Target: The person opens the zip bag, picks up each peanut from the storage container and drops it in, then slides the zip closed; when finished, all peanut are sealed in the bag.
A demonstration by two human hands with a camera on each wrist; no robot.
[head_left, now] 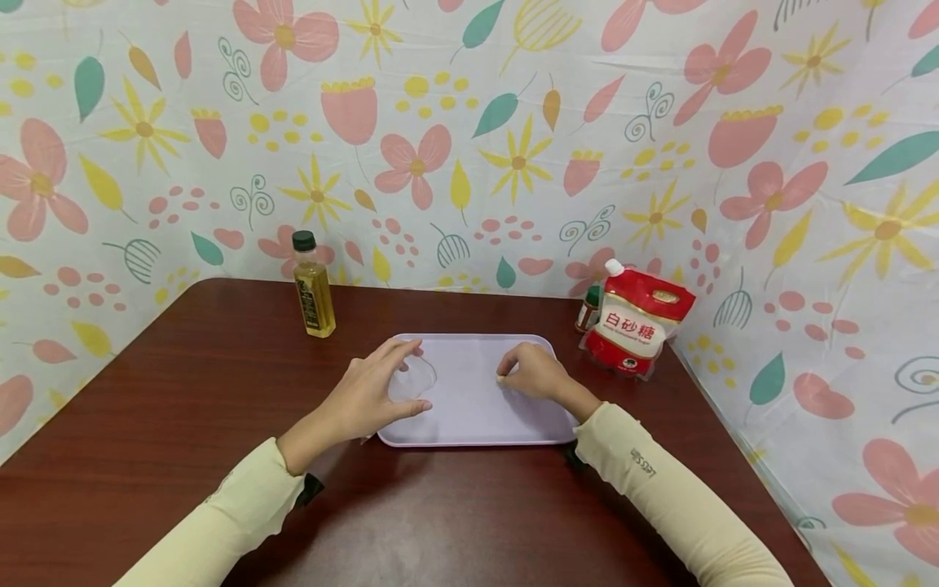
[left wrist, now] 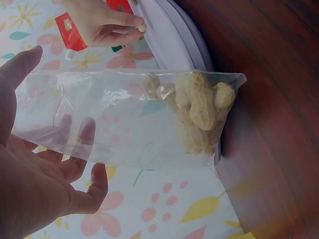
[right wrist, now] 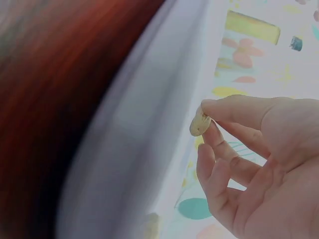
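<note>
A clear plastic bag [left wrist: 114, 99] stands at the left part of the lilac tray [head_left: 477, 432], with several peanuts [left wrist: 202, 104] in its bottom. My left hand [head_left: 370, 391] spreads round the bag's upper part, thumb well apart from the fingers. Through the film in the left wrist view, some of its fingertips show. Over the right part of the tray, my right hand [head_left: 535, 371] pinches a peanut [right wrist: 200, 124] between thumb and index finger, the other fingers loosely bent.
Behind the tray to the left stands an oil bottle [head_left: 315, 297] with a dark cap. At the back right, a red and white sugar pouch [head_left: 634, 322] leans beside a small green-capped jar [head_left: 588, 310]. A flowered cloth [head_left: 455, 204] closes off the table's back and right.
</note>
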